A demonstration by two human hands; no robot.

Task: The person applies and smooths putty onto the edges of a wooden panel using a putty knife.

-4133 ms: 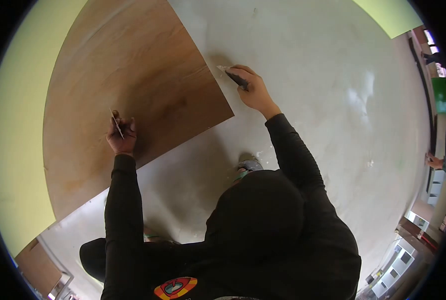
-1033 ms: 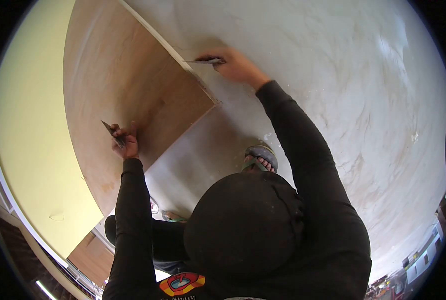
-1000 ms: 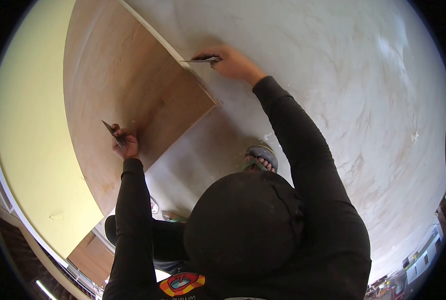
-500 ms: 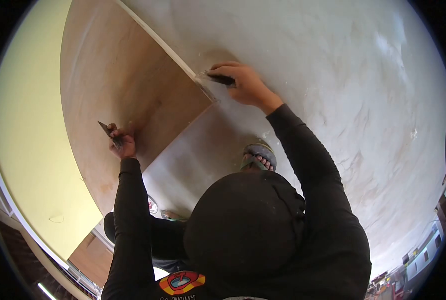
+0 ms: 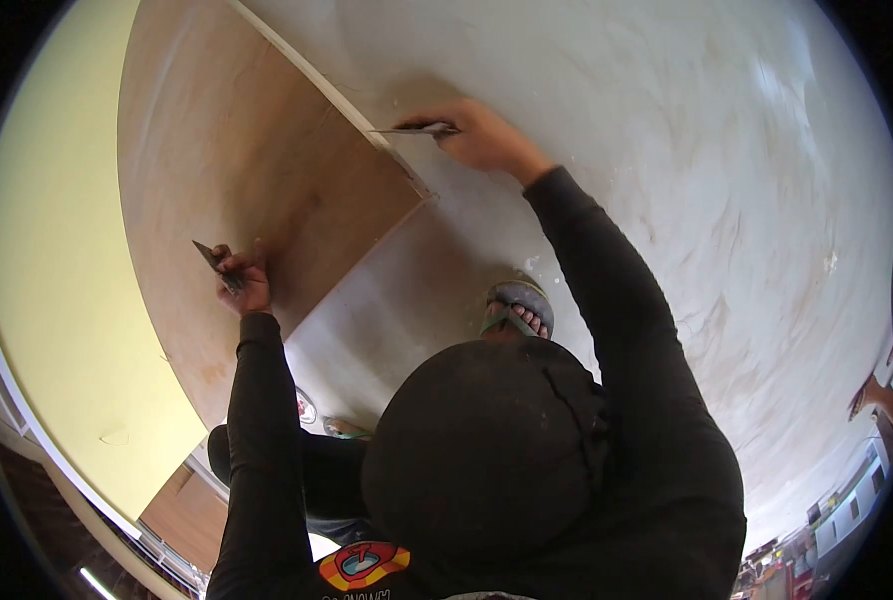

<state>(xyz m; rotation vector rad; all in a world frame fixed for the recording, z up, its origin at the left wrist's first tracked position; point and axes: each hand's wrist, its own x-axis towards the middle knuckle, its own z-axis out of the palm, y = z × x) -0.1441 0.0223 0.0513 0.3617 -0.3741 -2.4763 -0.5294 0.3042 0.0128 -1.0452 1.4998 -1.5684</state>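
Note:
My left hand (image 5: pixel 247 280) is closed round a small scraper (image 5: pixel 205 254), whose pointed blade sticks out to the upper left in front of the brown panel (image 5: pixel 267 150). At the upper middle, my right hand (image 5: pixel 482 135) grips a thin flat blade tool (image 5: pixel 412 130), seen nearly edge-on. Its tip lies over the pale strip (image 5: pixel 317 75) that borders the brown panel. Whether the blade touches the strip cannot be made out. Greyish-white smears cover the pale wall surface (image 5: pixel 667 200) around this hand.
A sandalled foot (image 5: pixel 517 310) stands below the panel's corner. The wearer's dark cap (image 5: pixel 487 440) fills the lower middle. A yellow surface (image 5: pixel 57 250) curves along the left. Another person's hand (image 5: pixel 875 398) shows at the right edge, above distant clutter (image 5: pixel 787 575).
My right hand has moved up and slightly left, and its blade has turned from facing down along the strip to nearly level. Another person's hand has appeared at the right edge. My left hand has barely shifted.

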